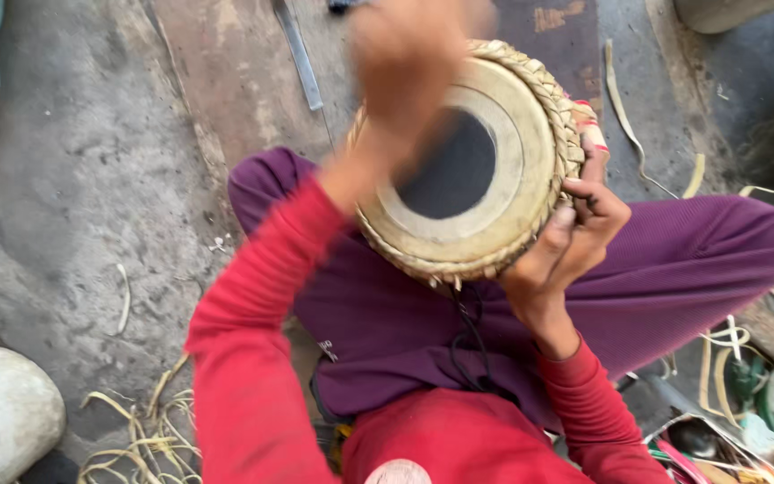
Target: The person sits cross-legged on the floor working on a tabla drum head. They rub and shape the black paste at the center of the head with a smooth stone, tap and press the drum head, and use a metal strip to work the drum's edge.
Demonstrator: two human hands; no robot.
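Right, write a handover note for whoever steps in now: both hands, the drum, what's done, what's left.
Left hand: blurred in motion over the drum head; grip unclear.
Right hand: gripping the woven rim at the drum's right side.
Drum: tilted on the lap, black centre patch facing the camera, braided strap ring around the skin in place.
Loose strips lie on the floor at lower left.
Done and left: cannot be told from this view.

sleeves: long, red, ribbed knit, reaching both wrists | left hand (pixel 405 63): bare, blurred, upper centre | right hand (pixel 575 237): bare, centre right | trousers: dark purple, small white mark lower centre | cord: thin, black, over lap
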